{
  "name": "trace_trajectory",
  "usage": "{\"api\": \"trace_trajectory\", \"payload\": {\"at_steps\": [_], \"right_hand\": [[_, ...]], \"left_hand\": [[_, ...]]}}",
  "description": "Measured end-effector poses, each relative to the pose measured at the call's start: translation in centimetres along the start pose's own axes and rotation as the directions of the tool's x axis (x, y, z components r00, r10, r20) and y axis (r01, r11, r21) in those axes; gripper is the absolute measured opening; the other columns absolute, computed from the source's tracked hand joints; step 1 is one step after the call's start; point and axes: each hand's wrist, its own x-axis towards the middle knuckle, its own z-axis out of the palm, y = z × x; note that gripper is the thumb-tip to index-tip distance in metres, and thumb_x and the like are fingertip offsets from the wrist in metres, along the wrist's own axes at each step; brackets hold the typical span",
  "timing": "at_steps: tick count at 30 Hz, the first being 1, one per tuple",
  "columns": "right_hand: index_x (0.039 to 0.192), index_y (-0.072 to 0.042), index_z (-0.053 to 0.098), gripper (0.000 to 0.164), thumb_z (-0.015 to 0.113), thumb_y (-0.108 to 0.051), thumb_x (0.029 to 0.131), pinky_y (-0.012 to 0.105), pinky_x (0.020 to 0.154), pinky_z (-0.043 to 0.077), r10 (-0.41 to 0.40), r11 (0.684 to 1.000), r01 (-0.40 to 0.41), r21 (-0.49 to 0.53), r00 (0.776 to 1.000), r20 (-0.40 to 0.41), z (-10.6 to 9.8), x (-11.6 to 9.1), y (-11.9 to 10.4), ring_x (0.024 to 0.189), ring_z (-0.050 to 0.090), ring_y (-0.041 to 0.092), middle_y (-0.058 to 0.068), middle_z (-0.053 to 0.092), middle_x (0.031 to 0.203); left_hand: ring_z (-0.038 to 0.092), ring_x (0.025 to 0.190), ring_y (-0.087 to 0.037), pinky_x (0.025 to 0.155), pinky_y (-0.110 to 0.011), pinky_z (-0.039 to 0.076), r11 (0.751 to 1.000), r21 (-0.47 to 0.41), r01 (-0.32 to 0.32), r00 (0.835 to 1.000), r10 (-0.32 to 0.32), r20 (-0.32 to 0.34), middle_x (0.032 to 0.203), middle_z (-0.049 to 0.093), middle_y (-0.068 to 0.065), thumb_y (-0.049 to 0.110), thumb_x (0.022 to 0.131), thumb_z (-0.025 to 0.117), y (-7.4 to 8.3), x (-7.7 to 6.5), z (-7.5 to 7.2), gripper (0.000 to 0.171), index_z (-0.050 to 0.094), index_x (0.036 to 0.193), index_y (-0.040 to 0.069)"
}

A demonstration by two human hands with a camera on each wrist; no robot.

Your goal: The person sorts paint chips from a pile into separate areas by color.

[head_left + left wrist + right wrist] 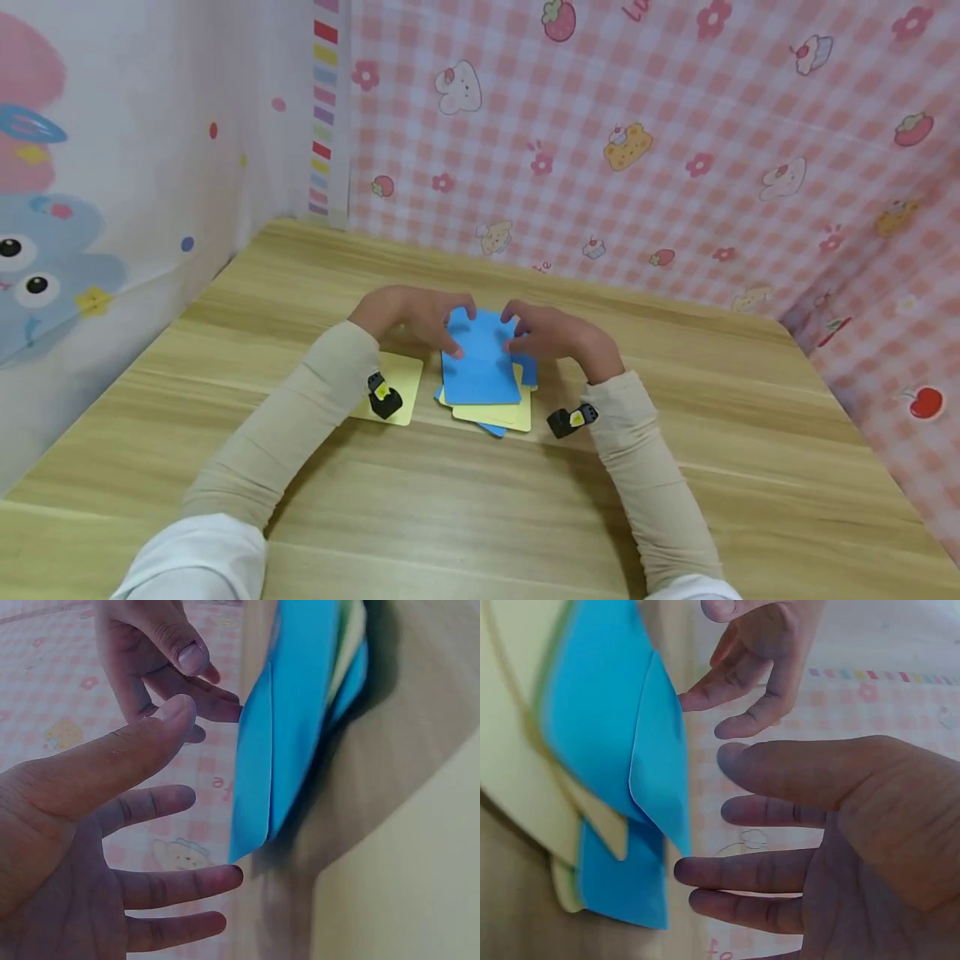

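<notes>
Pink letters "Lu" show at the top edge of the pink checked cloth (675, 125), cut off. Nothing else is readable.

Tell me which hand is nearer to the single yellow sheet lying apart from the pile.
Left. The left hand hovers just beyond the single yellow sheet, whose near part lies under that forearm. The right hand is on the far side of the blue folded paper.

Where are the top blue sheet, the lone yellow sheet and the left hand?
top blue sheet (480, 367): head view, middle of its upper face.
lone yellow sheet (408, 379): head view, bare right part beside the left sleeve.
left hand (408, 315): head view, back of the hand.
</notes>
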Motion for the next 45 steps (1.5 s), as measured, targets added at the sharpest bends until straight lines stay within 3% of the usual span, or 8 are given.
{"api": "trace_trajectory", "payload": {"at_steps": [5,11,15,26,30,35,38,45], "right_hand": [[0.138,-0.010,0.048,0.043,0.062,-0.025,0.102,0.052,0.101,0.048,-0.069,0.997,0.073,0.036,0.992,-0.106,-1.1,-1.6,0.1,0.127,0.056,0.037,0.021,0.057,0.138],[0.138,-0.006,0.048,0.044,0.064,-0.022,0.100,0.054,0.103,0.046,-0.146,0.989,0.151,-0.001,0.957,-0.252,-3.0,-4.5,-0.7,0.127,0.055,0.037,0.022,0.058,0.136],[0.139,-0.006,0.048,0.045,0.064,-0.023,0.100,0.055,0.105,0.044,-0.118,0.993,0.115,-0.025,0.953,-0.278,-3.6,-6.6,-0.5,0.128,0.054,0.037,0.021,0.057,0.138],[0.139,-0.004,0.044,0.045,0.060,-0.026,0.103,0.062,0.100,0.044,0.016,1.000,-0.015,0.005,0.968,-0.249,-4.5,-14.1,4.2,0.126,0.053,0.045,0.029,0.056,0.135],[0.139,-0.003,0.045,0.047,0.060,-0.028,0.103,0.062,0.097,0.046,0.063,0.998,-0.058,0.029,0.979,-0.195,-4.6,-15.4,5.7,0.124,0.053,0.047,0.030,0.056,0.134],[0.136,-0.004,0.047,0.044,0.061,-0.027,0.102,0.057,0.096,0.048,0.086,0.994,-0.080,0.072,0.992,-0.090,-3.5,-15.1,7.7,0.118,0.059,0.040,0.025,0.061,0.128],[0.134,-0.004,0.048,0.041,0.061,-0.026,0.102,0.053,0.095,0.049,0.089,0.991,-0.088,0.105,0.996,-0.007,-2.6,-14.5,8.8,0.113,0.063,0.034,0.021,0.065,0.124],[0.128,-0.007,0.056,0.036,0.062,-0.030,0.101,0.046,0.090,0.050,0.130,0.986,-0.142,0.084,0.983,0.126,-1.3,-13.5,9.5,0.103,0.062,0.026,0.013,0.067,0.116]], "left_hand": [[0.043,0.136,-0.037,0.108,-0.056,0.040,0.997,-0.026,-0.076,0.994,0.074,-0.079,0.147,0.044,-0.021,0.040,0.091,0.075,1.2,-1.4,-1.2,0.073,0.036,0.149,0.019],[0.052,0.129,-0.031,0.102,-0.051,0.045,0.985,0.034,-0.166,0.960,0.170,-0.221,0.145,0.050,-0.014,0.041,0.086,0.080,3.5,-3.5,-2.1,0.076,0.040,0.148,0.020],[0.056,0.124,-0.028,0.100,-0.047,0.046,0.972,0.100,-0.211,0.943,0.229,-0.241,0.144,0.052,-0.009,0.042,0.086,0.080,5.2,-3.1,-1.7,0.077,0.040,0.148,0.020],[0.056,0.118,-0.015,0.096,-0.032,0.046,0.930,0.137,-0.340,0.926,0.357,-0.127,0.151,0.046,-0.001,0.048,0.089,0.075,12.0,1.3,0.9,0.081,0.032,0.154,0.025],[0.055,0.117,-0.014,0.101,-0.039,0.042,0.921,0.210,-0.328,0.930,0.354,-0.101,0.141,0.054,-0.001,0.053,0.089,0.073,13.9,2.3,1.9,0.079,0.033,0.153,0.030],[0.053,0.121,-0.018,0.114,-0.060,0.018,0.938,0.256,-0.236,0.969,0.245,-0.006,0.117,0.062,0.003,0.058,0.089,0.070,14.3,3.9,4.0,0.074,0.032,0.149,0.038],[0.055,0.123,-0.018,0.117,-0.064,0.009,0.945,0.246,-0.217,0.976,0.202,0.083,0.111,0.066,0.007,0.058,0.090,0.070,13.9,4.9,5.4,0.073,0.032,0.149,0.038],[0.049,0.136,-0.020,0.117,-0.068,0.006,0.937,0.268,-0.224,0.967,0.180,0.179,0.154,0.047,0.003,0.058,0.090,0.070,13.8,5.7,7.0,0.071,0.037,0.148,0.034]]}}
